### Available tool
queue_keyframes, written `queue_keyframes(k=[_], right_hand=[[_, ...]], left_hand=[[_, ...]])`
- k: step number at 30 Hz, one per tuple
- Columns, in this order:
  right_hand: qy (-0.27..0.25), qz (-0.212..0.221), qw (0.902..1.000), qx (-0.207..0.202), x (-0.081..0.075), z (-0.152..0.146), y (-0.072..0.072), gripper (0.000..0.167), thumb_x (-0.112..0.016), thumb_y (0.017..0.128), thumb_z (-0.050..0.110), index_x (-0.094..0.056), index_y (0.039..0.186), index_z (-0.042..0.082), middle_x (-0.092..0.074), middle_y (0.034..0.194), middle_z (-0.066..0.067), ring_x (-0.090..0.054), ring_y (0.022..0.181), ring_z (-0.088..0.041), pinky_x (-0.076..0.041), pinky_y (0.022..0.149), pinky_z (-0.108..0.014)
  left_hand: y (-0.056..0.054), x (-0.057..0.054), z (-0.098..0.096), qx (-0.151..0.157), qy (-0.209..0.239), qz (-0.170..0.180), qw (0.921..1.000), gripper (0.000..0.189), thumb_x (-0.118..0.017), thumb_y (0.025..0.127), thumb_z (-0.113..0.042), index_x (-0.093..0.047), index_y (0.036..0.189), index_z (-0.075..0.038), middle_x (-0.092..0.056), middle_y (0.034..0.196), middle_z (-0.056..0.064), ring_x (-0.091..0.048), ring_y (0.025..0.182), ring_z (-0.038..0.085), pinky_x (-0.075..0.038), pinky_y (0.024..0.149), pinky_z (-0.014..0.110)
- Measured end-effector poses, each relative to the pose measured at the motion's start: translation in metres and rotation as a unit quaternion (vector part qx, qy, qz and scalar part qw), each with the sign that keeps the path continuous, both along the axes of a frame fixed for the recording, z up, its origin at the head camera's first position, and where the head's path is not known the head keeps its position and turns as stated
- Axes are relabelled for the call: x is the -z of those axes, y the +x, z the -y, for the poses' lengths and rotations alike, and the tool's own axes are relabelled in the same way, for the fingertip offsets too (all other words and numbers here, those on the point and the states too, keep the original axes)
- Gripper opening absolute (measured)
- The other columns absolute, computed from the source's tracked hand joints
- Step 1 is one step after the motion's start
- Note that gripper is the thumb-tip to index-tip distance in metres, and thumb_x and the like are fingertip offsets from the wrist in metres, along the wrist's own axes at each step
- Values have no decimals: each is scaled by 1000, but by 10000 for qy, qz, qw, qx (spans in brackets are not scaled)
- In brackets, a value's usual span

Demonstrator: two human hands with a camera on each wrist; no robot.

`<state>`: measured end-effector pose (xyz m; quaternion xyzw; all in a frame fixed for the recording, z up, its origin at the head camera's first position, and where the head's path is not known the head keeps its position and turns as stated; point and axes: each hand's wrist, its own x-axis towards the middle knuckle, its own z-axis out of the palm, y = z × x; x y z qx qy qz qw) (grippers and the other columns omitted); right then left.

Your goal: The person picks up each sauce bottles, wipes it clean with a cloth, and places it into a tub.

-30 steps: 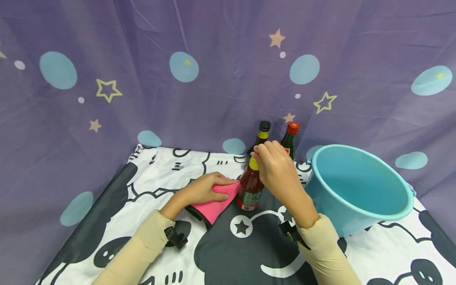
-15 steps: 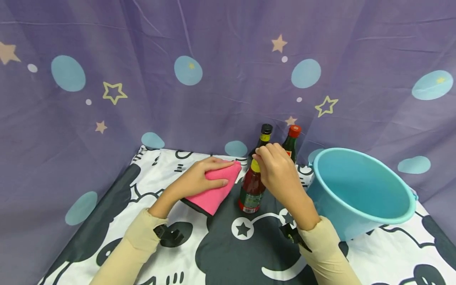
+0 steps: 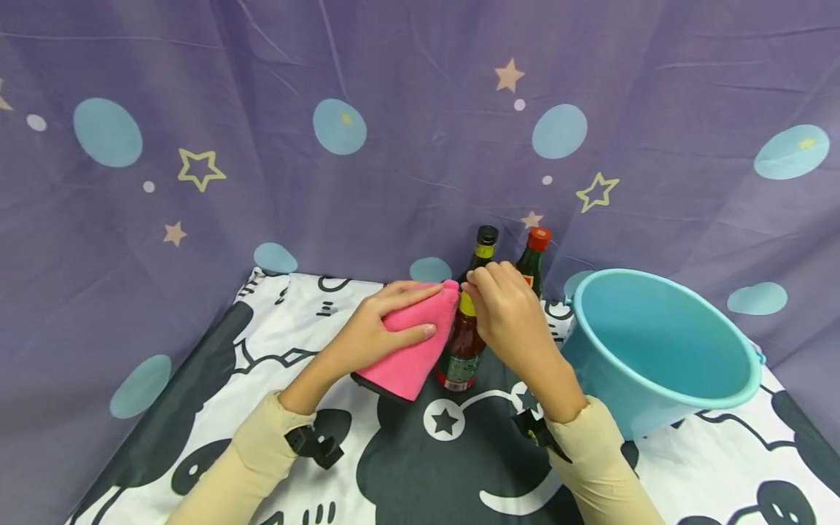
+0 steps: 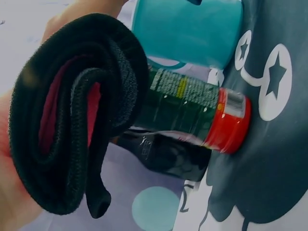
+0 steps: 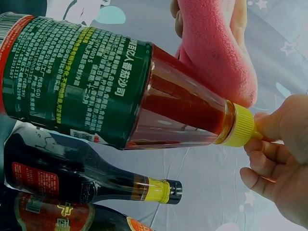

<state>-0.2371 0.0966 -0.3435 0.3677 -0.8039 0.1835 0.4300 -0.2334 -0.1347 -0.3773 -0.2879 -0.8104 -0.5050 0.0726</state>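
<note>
In the head view my left hand (image 3: 364,339) grips a folded pink cloth (image 3: 410,361) with a black edge, thumb on its near side. The left wrist view looks into the black-edged folds of this cloth (image 4: 43,96). A tomato ketchup bottle (image 3: 462,357) stands upright just right of it, its green label (image 5: 77,82) plain in the right wrist view. My right hand (image 3: 512,317) pinches the tip of the bottle's yellow cap (image 5: 242,126). The cloth's upper end lies close to the bottle's neck; whether they touch, I cannot tell.
Behind the ketchup stand a dark bottle with a black cap (image 3: 487,235) and a green bottle with a red cap (image 3: 539,239). A large light-blue bucket (image 3: 610,386) is at the right. A patterned cloth (image 3: 446,474) covers the table before a purple curtain (image 3: 420,182).
My left hand has raised the pink cloth from beside the ketchup bottle's lower part and moved it right, up near the neck. The right hand keeps its pinch on the cap.
</note>
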Motion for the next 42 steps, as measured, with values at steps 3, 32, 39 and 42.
queue_keyframes(k=[3,32,39,42], right_hand=[[29,42,10000,26,0,0,0,8,-66,97,4,-61,98,-2,-59,83,-12,-50,74,-26,-46,70,-35],[49,47,9999,75,-1,2,2,9,-68,96,5,-62,98,-2,-59,83,-13,-51,74,-26,-46,68,-35],[24,-3,10000,80,0,2,2,11,-69,95,4,-62,99,-4,-59,83,-15,-51,75,-28,-46,68,-35],[13,-6,10000,75,2,3,2,11,-69,95,3,-62,100,-5,-60,84,-15,-51,75,-28,-46,67,-35]], left_hand=[[0,3,-3,-22,83,-115,9999,57,-81,89,-25,-61,142,-32,-56,142,-4,-58,120,17,-57,85,31],[2,7,-1,-86,-958,-1005,9903,55,-82,86,-23,-65,139,-19,-60,139,5,-58,128,22,-52,102,44],[2,6,1,74,-1079,-779,9911,56,-81,88,-23,-63,141,-17,-60,139,7,-57,129,24,-53,101,43],[3,7,1,84,-1095,-763,9910,57,-81,88,-23,-63,141,-17,-60,139,7,-58,129,23,-52,103,42]])
